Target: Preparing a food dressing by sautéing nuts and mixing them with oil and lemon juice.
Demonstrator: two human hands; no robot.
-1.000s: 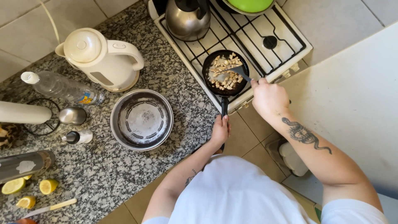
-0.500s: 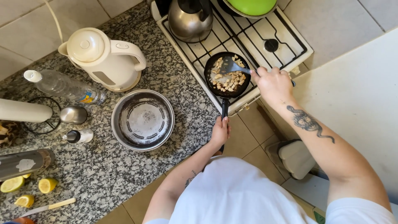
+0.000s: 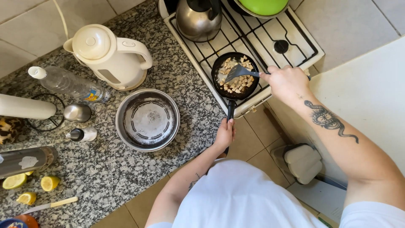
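Observation:
A small black frying pan [image 3: 219, 82] with pale diced pieces sits on the front left burner of a white gas stove [image 3: 295, 50]. My left hand [image 3: 224, 134] grips the pan's black handle [image 3: 230, 110] at the counter's edge. My right hand [image 3: 286, 82] holds a dark slotted spatula [image 3: 237, 71], whose blade lies in the pan over the pieces.
A steel kettle [image 3: 198, 19] and a green-lidded pot [image 3: 263, 6] stand on the back burners. On the granite counter are an empty metal bowl [image 3: 147, 120], a cream electric kettle [image 3: 107, 57], a plastic bottle [image 3: 67, 84], lemon halves [image 3: 31, 183] and a knife [image 3: 50, 204].
My right hand has moved the spatula around in the pan, from the pan's right side to its upper middle. My left hand has stayed on the handle.

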